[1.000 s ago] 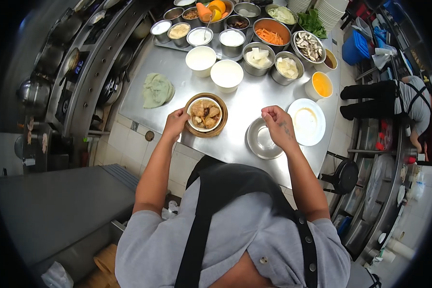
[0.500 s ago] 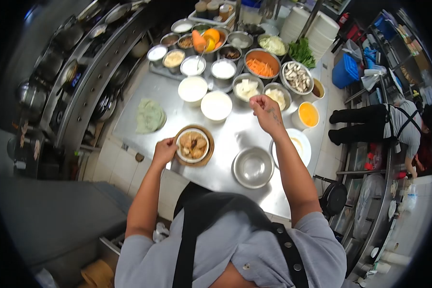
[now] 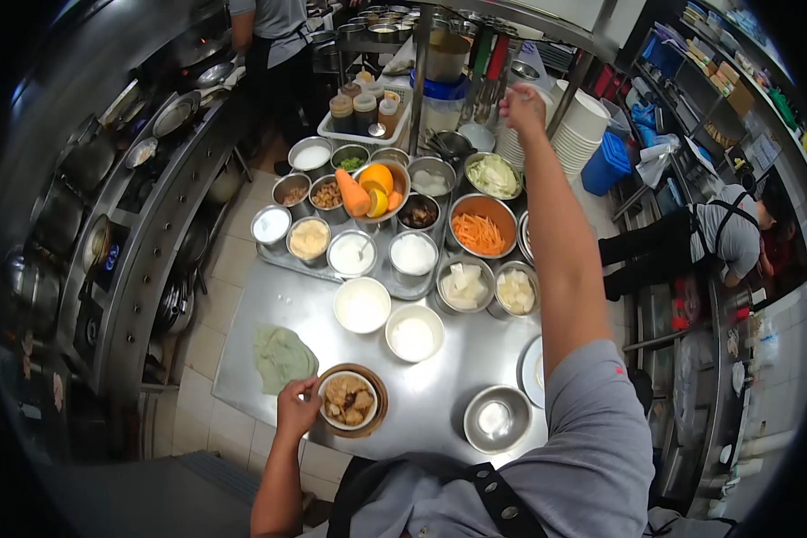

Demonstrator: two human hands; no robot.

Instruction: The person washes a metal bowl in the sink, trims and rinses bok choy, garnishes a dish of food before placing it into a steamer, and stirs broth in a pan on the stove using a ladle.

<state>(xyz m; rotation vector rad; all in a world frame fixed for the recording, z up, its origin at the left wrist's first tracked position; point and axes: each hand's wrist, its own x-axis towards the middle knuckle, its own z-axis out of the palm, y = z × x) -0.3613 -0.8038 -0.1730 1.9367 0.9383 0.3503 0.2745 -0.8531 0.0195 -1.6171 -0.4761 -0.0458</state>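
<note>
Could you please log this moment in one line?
left hand: touching wooden steamer | right hand: outstretched toward stacked bowls | steamer: holds filled bowl

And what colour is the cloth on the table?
The cloth is pale green, clearest in the head view.

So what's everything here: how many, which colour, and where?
steel table: one, silver, centre
bamboo steamer: one, brown, near edge
food bowl: one, white, inside steamer
cloth: one, pale green, left
large bowls: two, white, mid-table
mixing bowl: one, silver, near right
plate: one, white, right, partly hidden
shredded carrot: one bowlful, orange, back
food tubs: dozen-plus, mostly metallic, back
bottles: several, mixed colours, back
stacked containers: many, white, far right
bin: one, blue, right
stove: one, grey, left
people: two or more, grey-shirted, background
left grip: one, bare, steamer's left rim
right grip: one, bare, over table's back
</note>
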